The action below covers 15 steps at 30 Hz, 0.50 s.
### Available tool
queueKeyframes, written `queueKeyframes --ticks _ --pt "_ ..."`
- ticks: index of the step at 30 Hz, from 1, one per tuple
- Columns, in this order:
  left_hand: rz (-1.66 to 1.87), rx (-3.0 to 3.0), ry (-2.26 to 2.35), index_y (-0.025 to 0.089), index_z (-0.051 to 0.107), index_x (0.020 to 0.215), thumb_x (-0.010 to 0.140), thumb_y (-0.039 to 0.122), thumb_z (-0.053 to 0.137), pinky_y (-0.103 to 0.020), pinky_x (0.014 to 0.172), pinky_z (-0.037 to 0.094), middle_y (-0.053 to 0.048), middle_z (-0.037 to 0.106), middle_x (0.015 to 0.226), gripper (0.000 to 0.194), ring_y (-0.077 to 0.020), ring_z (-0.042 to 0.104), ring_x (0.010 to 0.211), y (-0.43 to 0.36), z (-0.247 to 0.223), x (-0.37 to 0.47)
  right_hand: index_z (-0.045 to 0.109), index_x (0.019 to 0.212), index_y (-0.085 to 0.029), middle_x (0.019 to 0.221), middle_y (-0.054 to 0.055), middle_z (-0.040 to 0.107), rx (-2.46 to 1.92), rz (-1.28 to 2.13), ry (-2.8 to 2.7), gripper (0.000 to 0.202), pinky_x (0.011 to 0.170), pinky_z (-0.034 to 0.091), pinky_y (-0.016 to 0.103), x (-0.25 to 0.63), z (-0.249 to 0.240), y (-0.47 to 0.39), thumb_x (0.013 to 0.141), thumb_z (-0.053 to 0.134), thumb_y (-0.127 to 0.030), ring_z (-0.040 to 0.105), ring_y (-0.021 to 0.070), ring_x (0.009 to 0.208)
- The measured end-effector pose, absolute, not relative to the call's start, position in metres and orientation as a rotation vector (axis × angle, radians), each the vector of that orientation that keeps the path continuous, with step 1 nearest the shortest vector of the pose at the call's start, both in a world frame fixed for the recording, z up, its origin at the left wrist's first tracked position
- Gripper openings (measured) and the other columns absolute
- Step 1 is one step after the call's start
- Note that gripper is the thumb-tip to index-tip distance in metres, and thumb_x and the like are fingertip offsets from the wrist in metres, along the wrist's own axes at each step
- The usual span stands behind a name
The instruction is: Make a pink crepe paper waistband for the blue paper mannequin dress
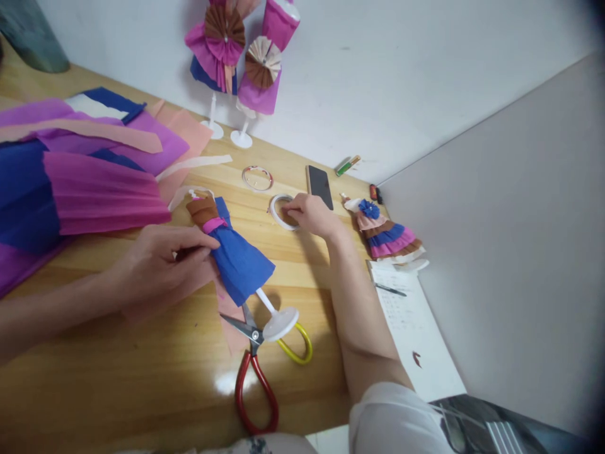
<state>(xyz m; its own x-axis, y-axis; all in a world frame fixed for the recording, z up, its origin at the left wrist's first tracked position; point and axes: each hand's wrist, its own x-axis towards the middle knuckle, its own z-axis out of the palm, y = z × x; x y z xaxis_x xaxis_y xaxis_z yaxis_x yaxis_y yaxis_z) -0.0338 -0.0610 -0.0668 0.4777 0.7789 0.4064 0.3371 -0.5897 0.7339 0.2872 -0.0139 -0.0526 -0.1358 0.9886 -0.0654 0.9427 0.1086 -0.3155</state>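
Left grip pinches blue-skirted doll; right grip closes on tape roll

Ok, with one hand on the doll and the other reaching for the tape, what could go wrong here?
1. The left hand alone holds the blue paper-dress doll tilted over the table; its thin crepe skirt could crush or tear.
2. The open scissors lie right under the doll's white base, so the blades could snag paper.
3. The right hand is on the tape roll; its forearm could brush the finished striped doll close by.
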Motion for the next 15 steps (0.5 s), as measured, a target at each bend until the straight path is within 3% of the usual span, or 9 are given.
queueKeyframes --ticks 6,15 --pt "1.016 2.166 0.913 0.019 0.08 0.086 0.087 0.02 0.059 -0.016 0.048 0.046 0.001 0.077 0.069 0.02 -0.0094 0.065 0.052 -0.0583 -0.068 -0.0338 0.078 0.084 -0.019 0.086 0.004 0.077 -1.992 0.419 -2.206 0.02 0.071 0.044 0.026 0.2821 -0.0519 -0.0153 0.076 0.064 -0.008 0.068 0.0189 0.08" --pt "0.991 2.224 0.901 0.021 0.08 0.091 0.089 0.024 0.06 -0.017 0.05 0.048 0.001 0.079 0.076 0.02 -0.0108 0.067 0.057 -0.0526 -0.0752 -0.0373 0.075 0.068 -0.023 0.072 -0.001 0.076 -2.012 0.479 -2.214 0.017 0.066 0.047 0.025 0.281 -0.0536 -0.0152 0.073 0.068 -0.008 0.07 0.0182 0.071"
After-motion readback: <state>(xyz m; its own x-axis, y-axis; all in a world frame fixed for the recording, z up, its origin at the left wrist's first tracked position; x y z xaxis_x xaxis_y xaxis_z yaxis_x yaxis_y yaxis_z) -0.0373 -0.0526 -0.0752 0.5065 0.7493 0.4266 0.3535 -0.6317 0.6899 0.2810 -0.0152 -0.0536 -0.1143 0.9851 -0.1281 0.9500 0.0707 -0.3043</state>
